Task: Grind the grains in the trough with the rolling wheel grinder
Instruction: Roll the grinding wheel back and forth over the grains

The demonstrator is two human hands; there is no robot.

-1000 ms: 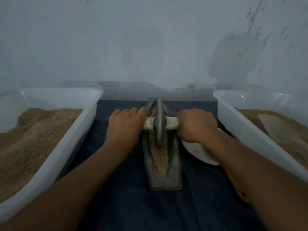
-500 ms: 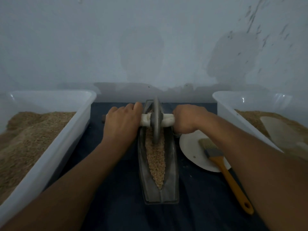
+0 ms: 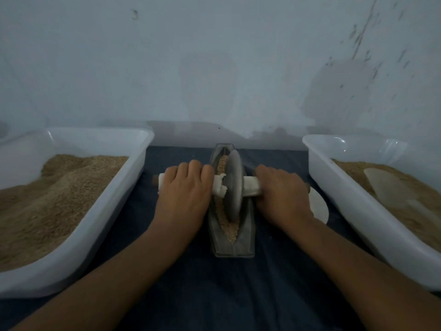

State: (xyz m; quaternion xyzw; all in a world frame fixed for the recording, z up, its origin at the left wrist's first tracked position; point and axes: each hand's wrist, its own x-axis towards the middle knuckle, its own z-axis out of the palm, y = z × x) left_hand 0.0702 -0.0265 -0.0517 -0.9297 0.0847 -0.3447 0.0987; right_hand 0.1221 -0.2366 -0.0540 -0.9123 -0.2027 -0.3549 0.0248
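- We see a boat-shaped metal trough (image 3: 247, 237) lying lengthwise on a dark blue cloth (image 3: 214, 290), its far tip pointing at the wall (image 3: 214, 68).
- Tan grains (image 3: 230, 231) fill the groove of the trough, showing both beyond the wheel and at the near end.
- The rolling wheel grinder (image 3: 232, 187) stands upright on its edge in the groove, roughly over the middle of the trough, with its disc a little tilted toward the right.
- A white-wrapped axle handle (image 3: 250, 188) runs through the disc, crosswise to the trough, sticking out on both sides.
- Our left hand (image 3: 185, 194) lies over the left half of the handle, knuckles up, fingers curled down round it and grasping it just beside the disc.
- Our right hand (image 3: 282, 194) grasps the right half the same way, fingers clenched round the bar, with a brown wooden end poking out past the hand.
- Both forearms reach in from the lower corners of the view.
- To the left, a white plastic tub (image 3: 100, 225) holds a heap of tan ground material, piled higher toward its far left.
- To the right, a second white tub (image 3: 353, 201) holds more of the same, with a pale flat scoop (image 3: 386, 185) lying on the pile.
- A white plate (image 3: 319, 206) shows between the right hand and the right tub, partly hidden by the wrist.
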